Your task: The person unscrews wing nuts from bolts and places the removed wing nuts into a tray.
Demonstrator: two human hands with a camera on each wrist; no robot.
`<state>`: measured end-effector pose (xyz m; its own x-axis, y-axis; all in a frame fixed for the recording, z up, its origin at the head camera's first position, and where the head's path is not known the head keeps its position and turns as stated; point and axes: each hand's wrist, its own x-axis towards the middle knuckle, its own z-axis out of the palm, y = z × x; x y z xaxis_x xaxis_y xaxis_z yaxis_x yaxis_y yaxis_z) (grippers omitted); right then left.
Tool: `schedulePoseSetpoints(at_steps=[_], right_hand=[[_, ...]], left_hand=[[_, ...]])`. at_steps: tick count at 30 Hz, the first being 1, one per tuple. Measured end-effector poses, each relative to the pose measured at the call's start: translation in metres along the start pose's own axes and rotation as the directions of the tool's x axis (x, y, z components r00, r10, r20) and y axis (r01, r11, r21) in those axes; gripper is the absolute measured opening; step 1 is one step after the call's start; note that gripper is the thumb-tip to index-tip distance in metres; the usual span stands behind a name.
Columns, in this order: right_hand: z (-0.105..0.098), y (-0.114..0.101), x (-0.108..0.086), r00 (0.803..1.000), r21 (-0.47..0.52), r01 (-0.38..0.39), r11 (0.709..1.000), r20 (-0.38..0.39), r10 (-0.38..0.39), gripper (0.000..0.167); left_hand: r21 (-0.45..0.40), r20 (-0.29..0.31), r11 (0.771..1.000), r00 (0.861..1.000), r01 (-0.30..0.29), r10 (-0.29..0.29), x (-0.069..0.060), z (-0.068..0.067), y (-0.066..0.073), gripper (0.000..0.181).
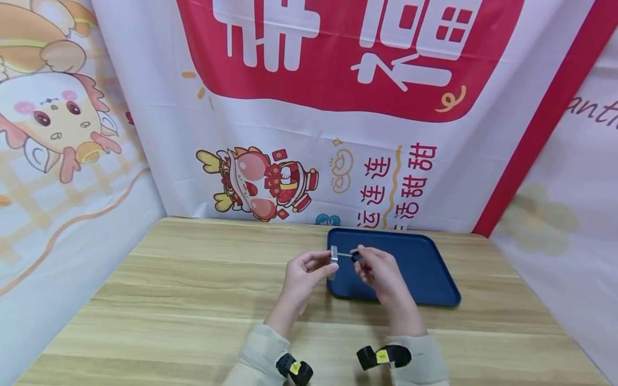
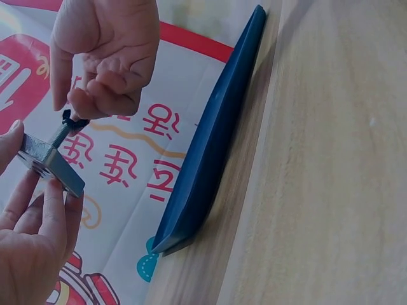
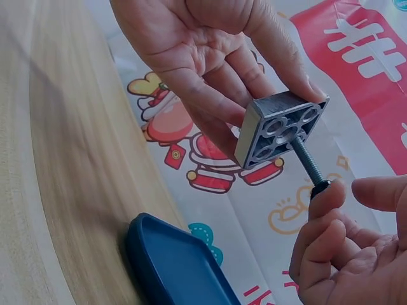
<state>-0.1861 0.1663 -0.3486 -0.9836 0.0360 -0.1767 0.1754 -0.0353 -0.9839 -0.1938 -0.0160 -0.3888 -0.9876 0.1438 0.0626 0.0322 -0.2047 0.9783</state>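
My left hand (image 1: pixel 303 277) holds a small square metal block (image 3: pixel 249 136) by its edges, between the thumb and the fingers. Round openings and ribs show on the block's face in the right wrist view. A threaded bolt (image 3: pixel 308 159) stands out from the middle of that face, its far end inside the block. At the bolt's outer end is a black knob (image 2: pixel 75 121). The curled fingers of my right hand (image 1: pixel 384 272) are at this knob, the forefinger against it. In the right wrist view the thumb stands slightly apart from the forefinger.
Below and behind the hands, a blue tray (image 1: pixel 415 273) lies on the wooden table (image 1: pixel 193 300). A printed cloth (image 1: pixel 289 123) hangs along the table's back edge, with more printed cloth at both sides. Each sleeve carries a black wrist strap (image 1: pixel 294 369).
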Motion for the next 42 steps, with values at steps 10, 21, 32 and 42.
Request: schedulePoseSetpoints(at_steps=[10, 21, 32, 42], right_hand=[[0.0010, 0.0017, 0.0013, 1.000, 0.034, 0.024, 0.999, 0.011, -0.024, 0.035], [0.0006, -0.0004, -0.0003, 0.998, 0.056, 0.030, 0.998, 0.049, -0.033, 0.032], [0.0005, 0.0007, 0.0000, 0.996, 0.016, 0.044, 0.999, 0.080, -0.045, 0.032], [-0.0005, -0.0009, -0.0006, 0.998, -0.027, 0.065, 0.998, -0.022, -0.066, 0.032]], left_hand=[[-0.014, -0.004, 1.000, 1.000, 0.000, 0.000, 0.0000, 0.0007, 0.0011, 0.038], [-0.020, -0.002, 1.000, 1.000, 0.008, -0.008, -0.0009, 0.0004, 0.0059, 0.039], [-0.017, 0.000, 1.000, 1.000, 0.010, -0.010, -0.0010, 0.0001, 0.0067, 0.040], [-0.017, -0.002, 1.000, 1.000, 0.003, -0.003, -0.0010, -0.0005, 0.0055, 0.039]])
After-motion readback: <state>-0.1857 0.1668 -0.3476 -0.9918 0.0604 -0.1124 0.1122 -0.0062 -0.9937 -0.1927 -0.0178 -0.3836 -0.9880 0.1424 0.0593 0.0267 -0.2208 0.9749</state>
